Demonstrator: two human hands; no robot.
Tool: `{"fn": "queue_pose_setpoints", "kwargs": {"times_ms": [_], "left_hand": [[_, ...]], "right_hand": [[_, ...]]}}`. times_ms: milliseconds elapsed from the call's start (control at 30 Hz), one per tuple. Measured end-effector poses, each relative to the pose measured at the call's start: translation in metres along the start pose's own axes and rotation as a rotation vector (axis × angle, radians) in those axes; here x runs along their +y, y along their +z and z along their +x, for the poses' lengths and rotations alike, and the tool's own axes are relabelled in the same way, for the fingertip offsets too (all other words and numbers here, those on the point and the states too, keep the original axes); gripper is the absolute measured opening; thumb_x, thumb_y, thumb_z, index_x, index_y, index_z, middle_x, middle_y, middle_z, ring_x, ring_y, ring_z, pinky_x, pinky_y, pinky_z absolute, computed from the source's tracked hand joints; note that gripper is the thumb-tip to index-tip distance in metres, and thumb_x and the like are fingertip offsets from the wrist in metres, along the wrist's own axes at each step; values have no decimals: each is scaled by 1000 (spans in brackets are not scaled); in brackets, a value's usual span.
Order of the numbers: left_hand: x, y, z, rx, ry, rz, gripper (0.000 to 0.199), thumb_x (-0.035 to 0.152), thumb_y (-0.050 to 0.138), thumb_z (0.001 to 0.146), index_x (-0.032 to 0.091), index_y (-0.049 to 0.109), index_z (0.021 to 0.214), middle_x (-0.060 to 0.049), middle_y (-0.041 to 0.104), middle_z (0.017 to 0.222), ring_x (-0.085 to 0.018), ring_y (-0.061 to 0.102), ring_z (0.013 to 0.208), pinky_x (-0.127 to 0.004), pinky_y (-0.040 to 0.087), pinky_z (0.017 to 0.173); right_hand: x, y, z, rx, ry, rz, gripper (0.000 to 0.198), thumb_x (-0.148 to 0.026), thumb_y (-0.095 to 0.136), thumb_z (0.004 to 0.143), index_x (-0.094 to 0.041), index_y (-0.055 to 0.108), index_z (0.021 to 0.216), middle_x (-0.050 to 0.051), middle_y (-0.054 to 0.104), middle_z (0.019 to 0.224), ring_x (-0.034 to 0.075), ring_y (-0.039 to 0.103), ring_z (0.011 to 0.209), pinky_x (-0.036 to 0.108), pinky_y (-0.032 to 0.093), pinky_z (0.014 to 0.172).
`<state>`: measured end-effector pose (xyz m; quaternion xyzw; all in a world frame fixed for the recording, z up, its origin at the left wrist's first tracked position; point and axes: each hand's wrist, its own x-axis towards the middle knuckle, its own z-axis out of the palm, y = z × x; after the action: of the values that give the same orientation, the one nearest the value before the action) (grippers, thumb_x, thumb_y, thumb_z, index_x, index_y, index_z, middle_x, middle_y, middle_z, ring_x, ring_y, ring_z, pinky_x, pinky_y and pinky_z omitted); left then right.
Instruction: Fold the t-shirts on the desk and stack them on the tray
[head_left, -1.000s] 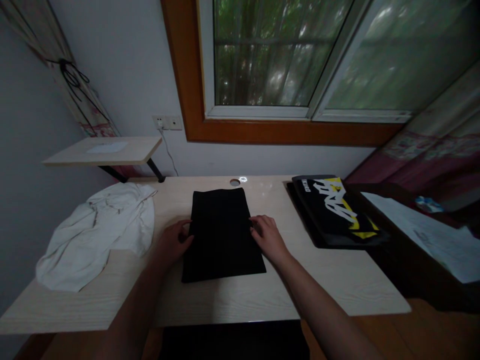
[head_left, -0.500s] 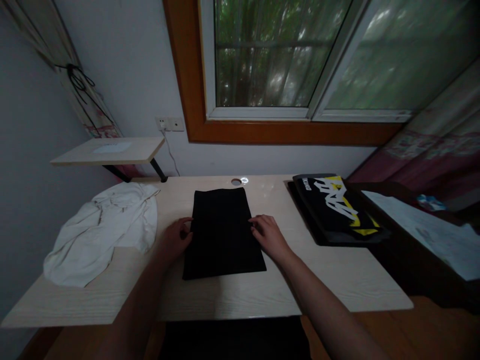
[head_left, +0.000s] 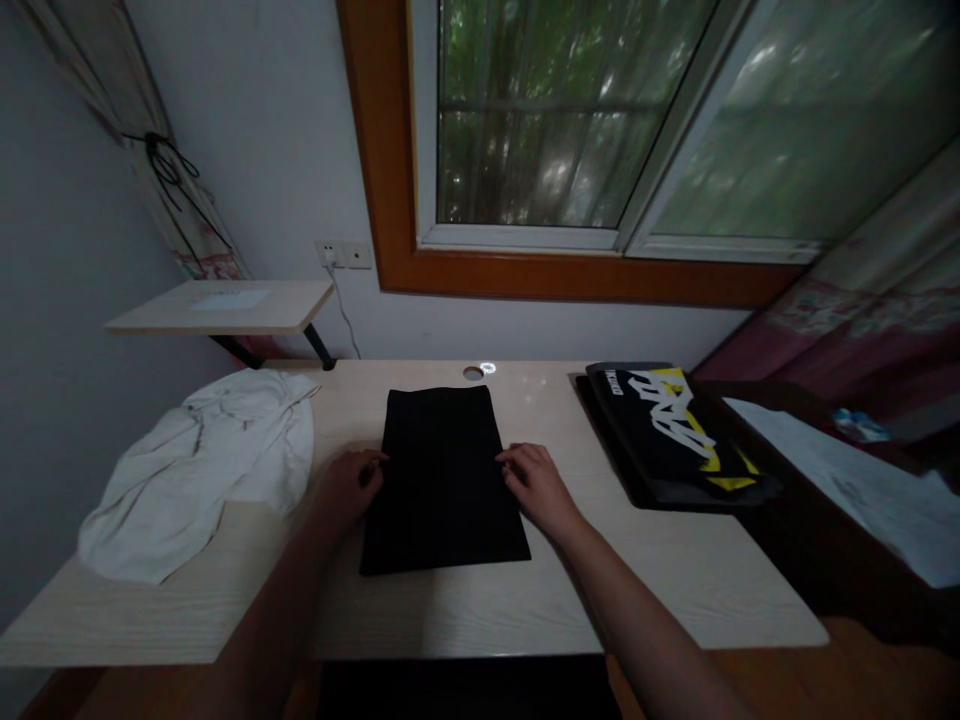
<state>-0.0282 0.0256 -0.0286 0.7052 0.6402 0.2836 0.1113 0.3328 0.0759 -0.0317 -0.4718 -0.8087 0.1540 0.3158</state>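
Note:
A flat black rectangle (head_left: 445,500), which looks like a folded black garment, lies in the middle of the pale wooden desk (head_left: 450,615). My left hand (head_left: 352,487) is at its left edge, with thumb and index finger bent together on the cloth. Across from it, my right hand (head_left: 535,484) pinches the right edge, the other fingers curled. Both hands stay low, close to the desk top. Folds inside the black cloth are too dark to make out.
A crumpled white garment (head_left: 217,450) lies at left, beside a small raised shelf (head_left: 225,308). At right is a stack of folded dark clothes (head_left: 660,425) with a white and yellow print. Behind stands a window (head_left: 555,140); a cable hole (head_left: 473,373) sits near the desk's back.
The camera view has tilted up slightly, so everything sits a little lower in the picture. Both hands keep their places at the sides of the black garment.

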Motion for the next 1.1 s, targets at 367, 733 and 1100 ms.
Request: {"fn": "queue_pose_setpoints", "kwargs": {"times_ms": [367, 733, 1100], "left_hand": [[-8, 4, 2, 82, 70, 44, 30, 27, 51, 94, 28, 71, 117, -5, 64, 108, -25, 56, 105, -47, 43, 103], [-10, 6, 2, 90, 71, 71, 23, 27, 51, 95, 26, 70, 107, -6, 64, 109, -26, 56, 107, -47, 42, 103], [-2, 3, 1, 64, 35, 82, 18, 35, 55, 92, 23, 68, 90, -5, 68, 104, -26, 57, 105, -47, 42, 103]], "right_hand": [[2, 0, 0, 2, -2, 19, 23, -18, 57, 90, -25, 71, 107, 7, 68, 102, 27, 55, 111, 43, 44, 98], [6, 4, 0, 12, -14, 30, 23, -17, 56, 91, -25, 72, 105, 7, 68, 99, 27, 55, 113, 45, 44, 99], [-8, -7, 0, -37, 58, 47, 47, -7, 57, 74, -24, 67, 117, 5, 67, 92, 27, 56, 107, 42, 47, 96]]}}
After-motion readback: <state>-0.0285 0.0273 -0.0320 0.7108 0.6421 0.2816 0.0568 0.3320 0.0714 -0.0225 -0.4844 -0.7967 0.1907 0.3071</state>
